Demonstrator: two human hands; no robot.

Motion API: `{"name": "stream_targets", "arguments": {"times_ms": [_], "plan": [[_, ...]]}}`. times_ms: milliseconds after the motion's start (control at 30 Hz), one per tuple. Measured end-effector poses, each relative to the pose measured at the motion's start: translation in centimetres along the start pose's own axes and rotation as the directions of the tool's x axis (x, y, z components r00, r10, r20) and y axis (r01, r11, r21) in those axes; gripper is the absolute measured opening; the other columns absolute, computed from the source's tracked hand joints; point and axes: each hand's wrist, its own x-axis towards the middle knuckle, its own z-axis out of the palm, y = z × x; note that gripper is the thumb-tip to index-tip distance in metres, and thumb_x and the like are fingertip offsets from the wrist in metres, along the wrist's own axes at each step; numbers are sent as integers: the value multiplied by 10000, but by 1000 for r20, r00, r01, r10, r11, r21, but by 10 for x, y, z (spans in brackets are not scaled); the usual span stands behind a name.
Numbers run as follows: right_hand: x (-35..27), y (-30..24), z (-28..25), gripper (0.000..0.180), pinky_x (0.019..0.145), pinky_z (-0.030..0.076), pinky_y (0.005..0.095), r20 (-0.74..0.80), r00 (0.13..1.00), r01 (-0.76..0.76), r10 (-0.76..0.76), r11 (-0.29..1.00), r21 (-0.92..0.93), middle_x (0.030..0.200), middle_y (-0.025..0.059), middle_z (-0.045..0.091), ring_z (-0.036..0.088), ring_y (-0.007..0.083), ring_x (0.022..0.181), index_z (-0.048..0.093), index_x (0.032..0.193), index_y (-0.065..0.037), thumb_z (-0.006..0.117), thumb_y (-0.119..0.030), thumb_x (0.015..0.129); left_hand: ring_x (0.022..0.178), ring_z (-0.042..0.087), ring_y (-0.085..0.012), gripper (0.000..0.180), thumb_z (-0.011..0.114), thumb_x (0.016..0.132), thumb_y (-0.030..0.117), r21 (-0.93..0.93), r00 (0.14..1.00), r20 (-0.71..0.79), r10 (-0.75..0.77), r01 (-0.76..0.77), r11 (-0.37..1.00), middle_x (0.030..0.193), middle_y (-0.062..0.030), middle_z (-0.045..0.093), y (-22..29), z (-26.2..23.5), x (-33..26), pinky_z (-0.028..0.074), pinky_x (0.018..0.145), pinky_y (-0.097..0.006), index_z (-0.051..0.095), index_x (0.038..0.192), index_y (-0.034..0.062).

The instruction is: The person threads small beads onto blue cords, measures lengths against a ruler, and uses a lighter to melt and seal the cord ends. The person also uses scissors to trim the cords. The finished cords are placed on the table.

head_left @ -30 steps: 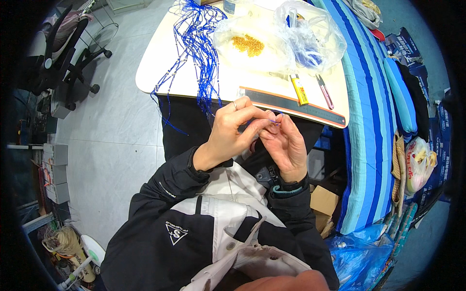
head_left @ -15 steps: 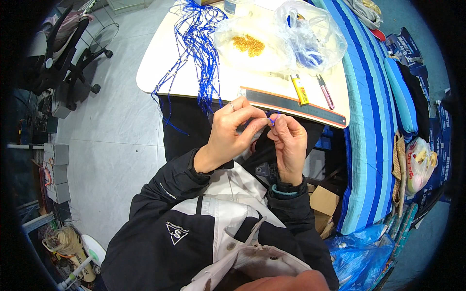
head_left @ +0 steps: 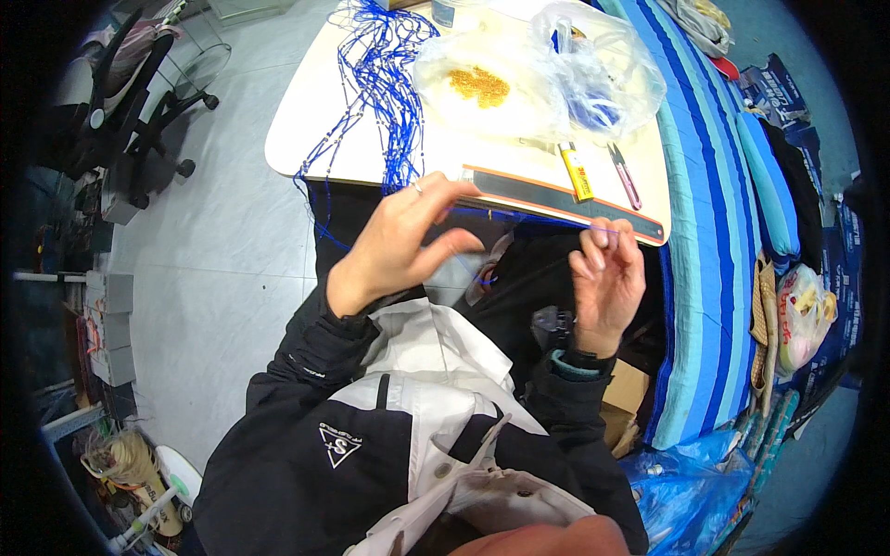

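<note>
Since the earlier frame our hands have drawn apart, stretching a blue thread (head_left: pixel 519 215) taut.
Our left hand (head_left: pixel 400 243) pinches one end with loose fingers; our right hand (head_left: pixel 604 278), at 3 o'clock, is closed on the other. At 12 o'clock on the tabletop (head_left: pixel 306 139) lie finished beaded strands (head_left: pixel 385 83) and a bag of gold beads (head_left: pixel 480 85), so we judge more stringing remains.

Blue thread (head_left: pixel 519 215) between the fingers (head_left: pixel 601 243), nearly too thin to see
</note>
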Motion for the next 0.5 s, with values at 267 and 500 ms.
{"name": "stream_targets", "arguments": {"times_ms": [267, 500], "plan": [[-18, -3, 10, 192, 668, 408, 209, -14, 859, 66, -511, 137, -988, 991, 39, 571, 509, 68, 797, 582, 1055, -23, 619, -154, 920, 689, 561, -186, 56, 599, 802, -48, 66, 996, -76, 50, -45, 997, 798, -88, 587, -16, -18, 2, 438, 625, -270, 602, 852, -23], [-73, -11, 75, 1020, 605, 432, 271, 839, 510, -58, 187, 981, -184, 1122, 320, 518, 503, 209, 755, 662, 1065, 42, 161, -817, 838, 656, 527, -142, 16, 598, 816, -29, -92, 994, -109, -30, 20, 996, 778, -62, 583, -11, -9, 6, 385, 569, -239, 603, 826, -17]]}}
